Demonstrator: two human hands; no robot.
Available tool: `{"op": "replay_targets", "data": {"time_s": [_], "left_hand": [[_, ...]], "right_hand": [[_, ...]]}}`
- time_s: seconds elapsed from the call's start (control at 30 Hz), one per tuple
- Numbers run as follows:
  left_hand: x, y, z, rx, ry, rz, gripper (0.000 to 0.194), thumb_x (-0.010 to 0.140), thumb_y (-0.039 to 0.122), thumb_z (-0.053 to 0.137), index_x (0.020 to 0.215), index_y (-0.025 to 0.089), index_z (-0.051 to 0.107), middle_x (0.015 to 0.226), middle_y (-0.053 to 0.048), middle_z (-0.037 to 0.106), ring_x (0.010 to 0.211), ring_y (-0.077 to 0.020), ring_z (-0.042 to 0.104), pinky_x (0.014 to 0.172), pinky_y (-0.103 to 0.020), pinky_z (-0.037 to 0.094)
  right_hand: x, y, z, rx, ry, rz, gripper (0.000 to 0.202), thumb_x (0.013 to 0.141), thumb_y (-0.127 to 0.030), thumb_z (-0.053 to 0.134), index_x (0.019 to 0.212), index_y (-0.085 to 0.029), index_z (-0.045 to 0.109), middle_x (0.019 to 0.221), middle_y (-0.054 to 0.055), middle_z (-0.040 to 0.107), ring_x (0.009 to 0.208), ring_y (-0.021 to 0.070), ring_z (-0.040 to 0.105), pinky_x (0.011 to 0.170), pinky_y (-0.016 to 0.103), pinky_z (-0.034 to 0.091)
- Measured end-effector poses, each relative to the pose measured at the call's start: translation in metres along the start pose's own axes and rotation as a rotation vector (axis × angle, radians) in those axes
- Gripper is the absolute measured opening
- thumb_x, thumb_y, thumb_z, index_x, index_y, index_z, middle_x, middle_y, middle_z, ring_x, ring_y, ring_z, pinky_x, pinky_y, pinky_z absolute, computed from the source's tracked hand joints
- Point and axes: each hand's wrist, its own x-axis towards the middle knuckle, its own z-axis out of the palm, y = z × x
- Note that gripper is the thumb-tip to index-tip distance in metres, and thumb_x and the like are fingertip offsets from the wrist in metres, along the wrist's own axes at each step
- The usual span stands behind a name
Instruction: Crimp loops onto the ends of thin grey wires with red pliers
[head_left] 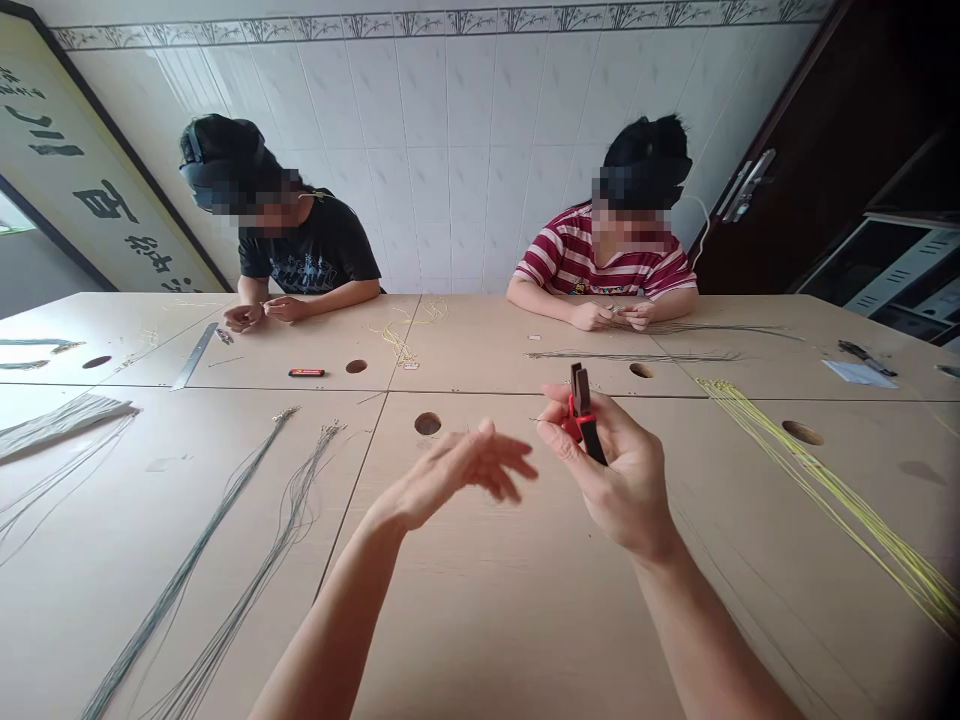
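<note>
My right hand is wrapped round a pair of pliers with red and black handles, the dark jaws pointing up. A thin strand seems to stick out by the thumb and forefinger, too fine to make out. To its left, my left hand hovers over the table with fingers stretched and a little blurred, holding nothing. Two bundles of grey-green wires lie left of my arms. On the right lies a bundle of yellow wires.
Across the table sit two people, one in a black shirt, one in a striped shirt, both handling small things. Round holes pierce the tabletop. A ruler, a red marker and other pliers lie farther back.
</note>
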Motion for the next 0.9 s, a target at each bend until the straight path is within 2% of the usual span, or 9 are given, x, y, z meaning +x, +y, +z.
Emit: {"op": "replay_targets", "data": {"time_s": [0.13,0.3,0.37,0.43,0.5,0.57,0.7,0.8,0.9], "left_hand": [[-0.021,-0.001,0.001,0.038,-0.303,-0.137,0.046,0.096,0.049,0.046,0.092,0.011,0.072,0.067,-0.009,0.072,0.038,-0.006,0.046,0.042,-0.022,0.032],[-0.037,0.004,0.006,-0.397,-0.441,0.072,0.041,0.094,0.045,0.051,0.068,0.017,0.066,0.038,0.001,0.053,0.022,-0.0031,0.024,0.026,-0.019,0.016],[-0.039,0.012,0.011,-0.551,-0.344,0.23,0.041,0.094,0.045,0.051,0.061,0.021,0.06,0.029,0.007,0.041,0.017,-0.0035,0.018,0.022,-0.018,0.016],[-0.038,0.025,0.017,-0.636,-0.087,0.382,0.038,0.094,0.042,0.052,0.061,0.023,0.056,0.028,0.01,0.036,0.016,-0.0038,0.018,0.021,-0.017,0.019],[-0.032,0.039,0.023,-0.636,0.289,0.508,0.032,0.096,0.036,0.051,0.066,0.025,0.058,0.04,0.008,0.049,0.023,-0.0041,0.034,0.027,-0.015,0.032],[-0.023,0.049,0.026,-0.588,0.53,0.622,0.031,0.099,0.031,0.044,0.074,0.025,0.062,0.066,0.004,0.068,0.049,-0.006,0.061,0.049,-0.015,0.051],[-0.001,0.047,0.026,-0.463,0.553,0.682,0.04,0.102,0.034,0.034,0.086,0.025,0.07,0.119,0.002,0.07,0.115,-0.0144,0.063,0.097,-0.028,0.051],[0.007,0.031,0.027,-0.262,0.507,0.568,0.038,0.1,0.038,0.04,0.092,0.022,0.073,0.124,-0.004,0.068,0.12,-0.0196,0.059,0.102,-0.034,0.047],[0.007,0.017,0.031,0.064,0.475,0.43,0.035,0.097,0.041,0.046,0.095,0.018,0.073,0.11,-0.009,0.071,0.102,-0.0205,0.064,0.09,-0.032,0.05]], "right_hand": [[0.002,0.003,0.0,-0.025,0.035,-0.005,0.024,0.086,-0.026,0.067,0.109,-0.03,0.066,0.084,-0.004,0.065,0.077,0.0099,0.062,0.081,0.025,0.053],[-0.001,0.006,0.006,-0.013,0.043,0.027,0.023,0.086,-0.026,0.067,0.109,-0.031,0.066,0.084,-0.004,0.065,0.075,0.0096,0.06,0.076,0.024,0.053],[-0.003,0.005,0.009,-0.009,0.032,0.037,0.022,0.087,-0.026,0.066,0.108,-0.031,0.066,0.083,-0.004,0.065,0.075,0.0095,0.059,0.076,0.023,0.053],[-0.005,0.004,0.011,-0.004,0.017,0.043,0.021,0.087,-0.026,0.065,0.107,-0.03,0.066,0.082,-0.004,0.064,0.074,0.0097,0.058,0.074,0.023,0.052],[-0.008,0.003,0.012,-0.006,0.001,0.041,0.021,0.087,-0.025,0.065,0.108,-0.03,0.065,0.082,-0.004,0.064,0.073,0.01,0.057,0.072,0.024,0.052],[-0.01,0.002,0.013,-0.01,-0.012,0.027,0.02,0.088,-0.025,0.065,0.107,-0.03,0.065,0.083,-0.004,0.064,0.075,0.0104,0.057,0.074,0.024,0.051],[-0.014,-0.002,0.012,-0.011,-0.037,-0.008,0.019,0.089,-0.023,0.063,0.107,-0.03,0.064,0.083,-0.004,0.064,0.078,0.0106,0.058,0.077,0.025,0.05],[-0.016,-0.003,0.012,-0.012,-0.032,-0.033,0.021,0.09,-0.022,0.062,0.108,-0.031,0.063,0.08,-0.005,0.062,0.075,0.0105,0.058,0.075,0.025,0.05],[-0.016,-0.001,0.012,-0.032,-0.007,-0.08,0.022,0.09,-0.021,0.062,0.11,-0.03,0.062,0.081,-0.004,0.062,0.074,0.0109,0.059,0.073,0.025,0.05]]}}
